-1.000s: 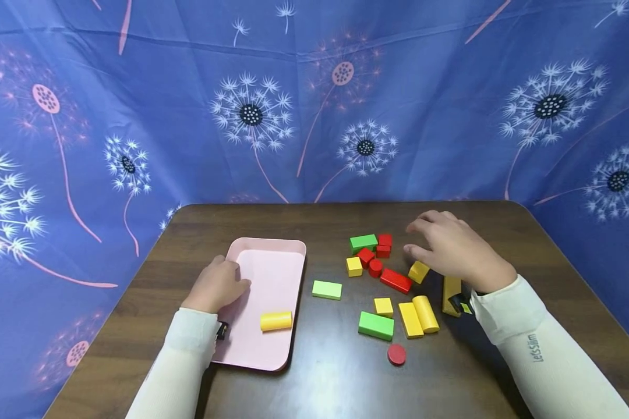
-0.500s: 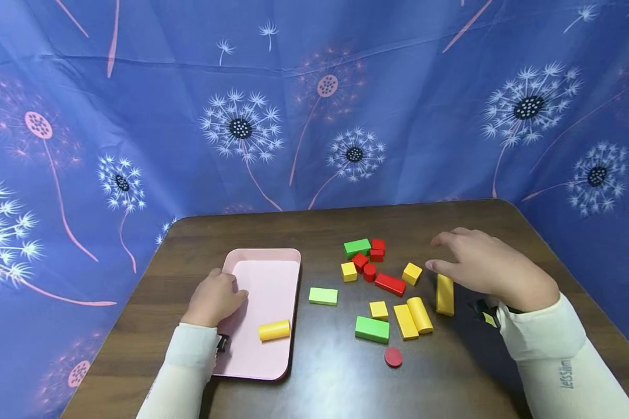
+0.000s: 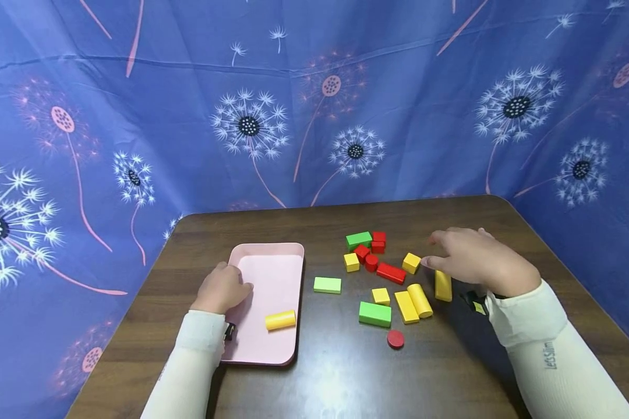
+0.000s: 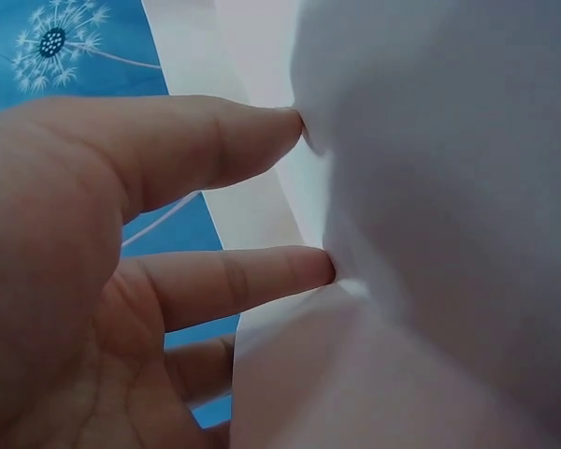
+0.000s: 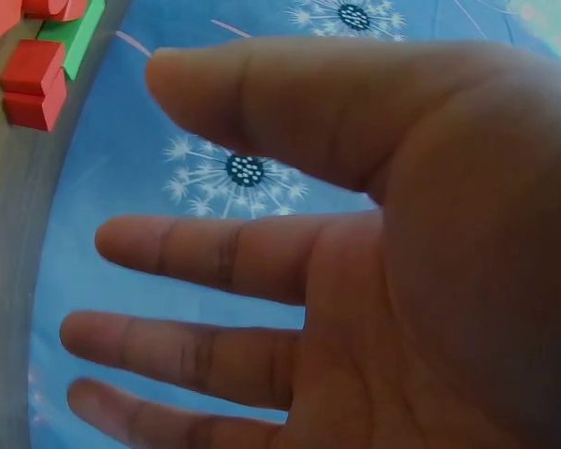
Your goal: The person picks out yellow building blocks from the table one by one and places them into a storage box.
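Observation:
My left hand (image 3: 222, 288) holds the left wall of a pink tray (image 3: 269, 249). In the left wrist view its thumb and a finger (image 4: 280, 273) touch the tray's pale surface, while other fingers pass behind the wall. A yellow cylinder (image 3: 280, 320) lies in the tray. Over the right side of the table, my right hand (image 3: 484, 260) hovers with fingers spread and nothing in its grasp. Nearest to it are a yellow cube (image 3: 411, 263) and a long yellow block (image 3: 442, 286), whose far end the hand overlaps in the head view.
Several red, green and yellow blocks lie loose on the brown wooden table (image 3: 325, 230), among them a red rectangular block (image 3: 391, 273), a green block (image 3: 375, 313) and a red disc (image 3: 395, 339). A blue dandelion-print cloth (image 3: 188, 116) hangs behind the table.
My right hand has shifted right, away from the red blocks, uncovering more of the long yellow block. My left hand stays on the tray. The head view has tilted slightly.

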### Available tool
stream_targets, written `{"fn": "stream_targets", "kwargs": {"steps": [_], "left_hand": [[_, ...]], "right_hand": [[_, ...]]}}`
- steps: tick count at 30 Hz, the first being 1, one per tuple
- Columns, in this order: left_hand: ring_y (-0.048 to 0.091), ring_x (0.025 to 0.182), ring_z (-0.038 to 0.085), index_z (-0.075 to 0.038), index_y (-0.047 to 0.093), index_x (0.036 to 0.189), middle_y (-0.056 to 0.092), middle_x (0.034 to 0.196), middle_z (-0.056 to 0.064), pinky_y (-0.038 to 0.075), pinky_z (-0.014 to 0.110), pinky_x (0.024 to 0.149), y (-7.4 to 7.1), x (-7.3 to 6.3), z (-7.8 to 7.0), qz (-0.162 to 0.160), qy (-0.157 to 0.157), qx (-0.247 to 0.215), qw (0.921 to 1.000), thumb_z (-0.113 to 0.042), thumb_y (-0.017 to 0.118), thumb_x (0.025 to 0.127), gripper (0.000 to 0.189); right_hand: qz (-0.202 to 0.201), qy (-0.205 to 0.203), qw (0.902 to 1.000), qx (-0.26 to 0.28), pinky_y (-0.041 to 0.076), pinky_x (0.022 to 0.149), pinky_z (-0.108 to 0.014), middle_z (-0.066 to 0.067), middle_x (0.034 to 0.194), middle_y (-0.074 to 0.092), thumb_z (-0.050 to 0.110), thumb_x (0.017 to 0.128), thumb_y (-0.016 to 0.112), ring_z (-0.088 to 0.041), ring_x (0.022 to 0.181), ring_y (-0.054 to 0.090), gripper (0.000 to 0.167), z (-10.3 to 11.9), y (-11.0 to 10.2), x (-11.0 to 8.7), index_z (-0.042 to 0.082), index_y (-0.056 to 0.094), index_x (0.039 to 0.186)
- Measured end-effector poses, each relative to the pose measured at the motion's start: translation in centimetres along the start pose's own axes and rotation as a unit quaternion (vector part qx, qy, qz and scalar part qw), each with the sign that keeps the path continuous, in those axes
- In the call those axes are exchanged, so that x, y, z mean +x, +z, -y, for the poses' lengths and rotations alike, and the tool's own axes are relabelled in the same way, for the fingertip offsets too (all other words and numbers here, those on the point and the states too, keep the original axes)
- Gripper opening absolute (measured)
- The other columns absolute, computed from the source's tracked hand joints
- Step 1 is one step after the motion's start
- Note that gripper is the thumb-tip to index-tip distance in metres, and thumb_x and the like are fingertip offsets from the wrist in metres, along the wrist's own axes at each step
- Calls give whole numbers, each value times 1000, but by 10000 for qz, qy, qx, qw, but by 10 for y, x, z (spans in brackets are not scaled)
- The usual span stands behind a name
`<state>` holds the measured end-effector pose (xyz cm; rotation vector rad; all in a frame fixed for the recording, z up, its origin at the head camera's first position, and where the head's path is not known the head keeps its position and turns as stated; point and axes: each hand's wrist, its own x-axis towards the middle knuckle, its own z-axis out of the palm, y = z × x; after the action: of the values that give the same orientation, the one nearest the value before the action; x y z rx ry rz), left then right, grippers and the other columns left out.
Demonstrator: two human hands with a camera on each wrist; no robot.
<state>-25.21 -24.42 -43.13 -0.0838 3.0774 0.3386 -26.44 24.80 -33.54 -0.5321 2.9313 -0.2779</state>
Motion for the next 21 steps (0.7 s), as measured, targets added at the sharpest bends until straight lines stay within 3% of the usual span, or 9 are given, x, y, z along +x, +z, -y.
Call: {"fn": "stream_targets", "kwargs": {"steps": [14, 21], "left_hand": [[55, 76, 26, -7, 69, 78, 59, 90, 12, 49, 42, 66, 2, -7, 3, 82, 6, -128, 9999, -32, 75, 86, 27], [55, 76, 26, -8, 69, 76, 59, 88, 12, 47, 40, 64, -1, -2, 1, 46, 3, -111, 9999, -32, 75, 86, 27]], "right_hand": [[-96, 28, 9995, 297, 19, 105, -85, -22, 137, 64, 56, 99, 61, -53, 132, 51, 63, -7, -8, -14, 7, 63, 137], [-165, -311, 9992, 165, 47, 100, -68, -19, 135, 65, 46, 99, 66, -44, 123, 61, 54, 2, -5, -5, 6, 64, 135]]}}
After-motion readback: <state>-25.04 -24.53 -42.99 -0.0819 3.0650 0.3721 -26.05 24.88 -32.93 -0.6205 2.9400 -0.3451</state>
